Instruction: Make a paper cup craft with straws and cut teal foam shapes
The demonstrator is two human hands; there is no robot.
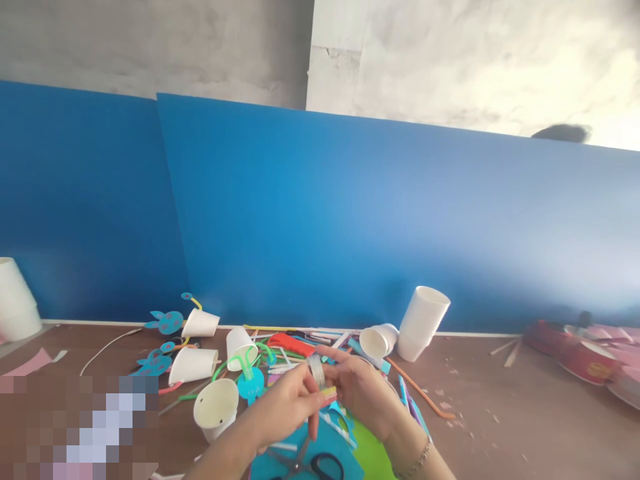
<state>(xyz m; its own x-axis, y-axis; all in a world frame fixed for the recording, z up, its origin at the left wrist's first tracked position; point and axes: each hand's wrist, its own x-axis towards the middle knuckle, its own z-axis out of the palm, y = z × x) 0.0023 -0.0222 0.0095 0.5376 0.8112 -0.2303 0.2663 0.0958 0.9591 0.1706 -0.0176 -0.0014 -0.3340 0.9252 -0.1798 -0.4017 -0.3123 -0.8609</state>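
Observation:
My left hand (290,402) is closed, pinching short yellow and pink pieces (329,394) that look like cut straws. My right hand (367,393) faces it, with a roll of clear tape (316,372) at its fingertips, and the left fingers touch or nearly touch the roll. Whether a strip of tape is pulled out cannot be made out. Below the hands, scissors (298,465) with black handles lie partly spread on blue paper (345,467). Green paper (374,457) shows under my right wrist. A blue paper cutout (250,385) with green straws is left of my left hand.
White paper cups (216,405) lie tipped at left, some with blue rabbit-like cutouts (171,323). Stacked cups (424,323) lean near the blue partition (350,220). A red-handled tool (291,345) lies among straws behind my hands. An orange straw (420,388) and paper scraps lie at right.

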